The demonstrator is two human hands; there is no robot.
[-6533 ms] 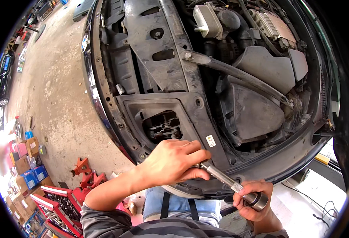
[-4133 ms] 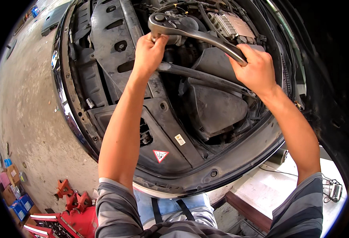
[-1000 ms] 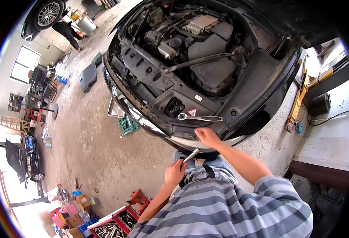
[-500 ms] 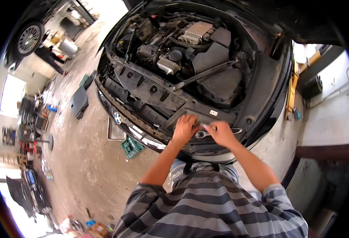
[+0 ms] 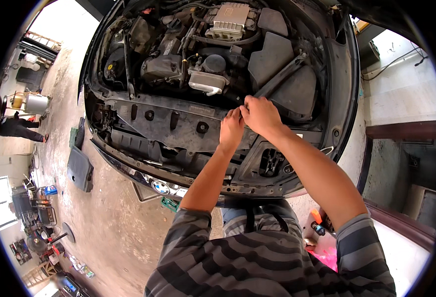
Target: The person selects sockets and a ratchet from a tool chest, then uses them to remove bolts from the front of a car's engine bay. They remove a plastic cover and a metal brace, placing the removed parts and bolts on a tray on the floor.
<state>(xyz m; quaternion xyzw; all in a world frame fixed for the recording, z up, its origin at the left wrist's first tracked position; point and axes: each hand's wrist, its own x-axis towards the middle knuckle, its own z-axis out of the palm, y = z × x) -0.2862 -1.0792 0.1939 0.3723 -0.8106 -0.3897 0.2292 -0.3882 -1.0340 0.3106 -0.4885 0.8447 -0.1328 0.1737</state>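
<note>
Meeting at the fingers, your left hand (image 5: 232, 131) and right hand (image 5: 262, 115) are together over the near end of the dark strut brace (image 5: 283, 73). The fingers of each are curled in and narrow; whether they pinch a small part you cannot tell, because the fingers cover it. The brace runs from under your right hand forward and to the right, between two black plastic covers: the air filter housing (image 5: 298, 94) right of that hand, and an angular cover (image 5: 270, 59) ahead of it.

Just behind your left hand and to its left stretches the black front panel (image 5: 163, 123) with its cut-outs. Ahead and to the left of your hands sit the silver finned oil cooler (image 5: 206, 82) and a round black cap (image 5: 214, 63) beside it; farther ahead is a ribbed metal housing (image 5: 230, 20). Behind your right hand, the ratchet (image 5: 288, 169) is partly hidden by your right forearm, near the access opening (image 5: 270, 162). Well to the left of your hands, a dark plastic panel (image 5: 80, 169) lies on the concrete floor (image 5: 134, 230), and beyond it stands another person (image 5: 20, 127) in dark clothing.
</note>
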